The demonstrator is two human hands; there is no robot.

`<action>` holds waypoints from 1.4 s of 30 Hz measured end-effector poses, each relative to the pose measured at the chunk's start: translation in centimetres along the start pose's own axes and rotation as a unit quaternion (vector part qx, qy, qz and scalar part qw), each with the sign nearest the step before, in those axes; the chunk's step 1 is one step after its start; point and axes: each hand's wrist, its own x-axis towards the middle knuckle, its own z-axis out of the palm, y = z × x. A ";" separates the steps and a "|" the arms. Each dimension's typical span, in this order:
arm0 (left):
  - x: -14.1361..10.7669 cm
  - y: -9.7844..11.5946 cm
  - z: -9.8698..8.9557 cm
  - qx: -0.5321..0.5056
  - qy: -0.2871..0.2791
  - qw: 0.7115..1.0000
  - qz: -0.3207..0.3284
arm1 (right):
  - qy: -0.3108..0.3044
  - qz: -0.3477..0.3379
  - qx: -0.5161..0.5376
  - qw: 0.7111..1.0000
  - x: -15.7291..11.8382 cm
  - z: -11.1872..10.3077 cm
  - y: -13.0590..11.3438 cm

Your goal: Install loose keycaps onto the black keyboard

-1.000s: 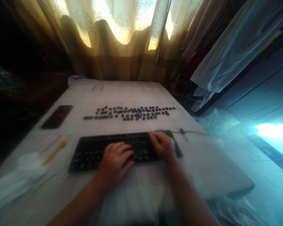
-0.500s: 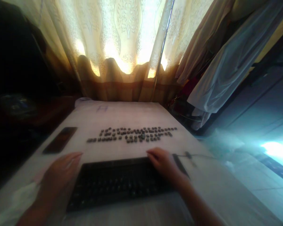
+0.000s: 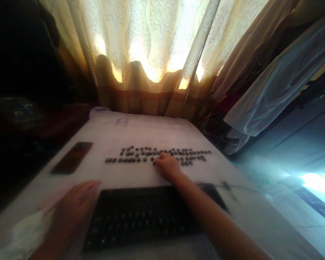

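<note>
A black keyboard (image 3: pixel 130 220) lies on the white-covered table, partly under my right forearm. Beyond it, loose dark keycaps (image 3: pixel 124 160) are spread in uneven rows. My right hand (image 3: pixel 168 167) reaches over the keyboard into these rows, fingers bunched downward on a keycap (image 3: pixel 154 163) that they mostly cover. My left hand (image 3: pixel 79 196) rests beside the keyboard's left edge, fingers stretched out and holding nothing I can see. The left hand is blurred.
A dark phone (image 3: pixel 72 157) lies at the table's left. Crumpled whitish material (image 3: pixel 27 231) sits by my left wrist. A thin cable (image 3: pixel 243 186) runs off the keyboard to the right. Curtains (image 3: pixel 151 43) hang behind the table, and clothes (image 3: pixel 276 79) hang at the right.
My right hand has moved forward and left, from the keyboard's far edge to the keycaps. My left hand stays near the keyboard's left side. The view has shifted slightly.
</note>
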 end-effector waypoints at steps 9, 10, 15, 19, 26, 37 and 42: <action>-0.3 0.9 0.1 -0.024 -0.040 0.998 -0.032 | -0.028 -0.003 -0.021 0.999 0.4 0.5 0.0; -0.3 1.0 0.1 -0.024 -0.046 0.998 -0.037 | -0.030 -0.004 -0.023 0.999 0.4 0.5 0.0; -0.1 0.9 0.2 -0.023 -0.065 0.997 -0.045 | -0.046 -0.009 -0.033 0.998 0.5 0.4 -0.3; -0.1 1.0 0.2 -0.020 -0.061 0.997 -0.041 | -0.051 -0.012 -0.034 0.998 0.7 0.3 -0.4; -0.1 1.4 -0.2 -0.023 -0.053 0.998 -0.033 | -0.023 0.000 -0.014 1.000 0.0 -0.7 -1.0; -0.3 2.9 -0.2 -0.025 -0.014 0.997 0.067 | -0.130 -0.013 0.276 0.952 -10.4 -3.6 -3.1; -0.5 3.2 -0.1 -0.031 -0.014 0.997 0.073 | -0.140 -0.023 0.245 0.959 -10.6 -3.4 -3.7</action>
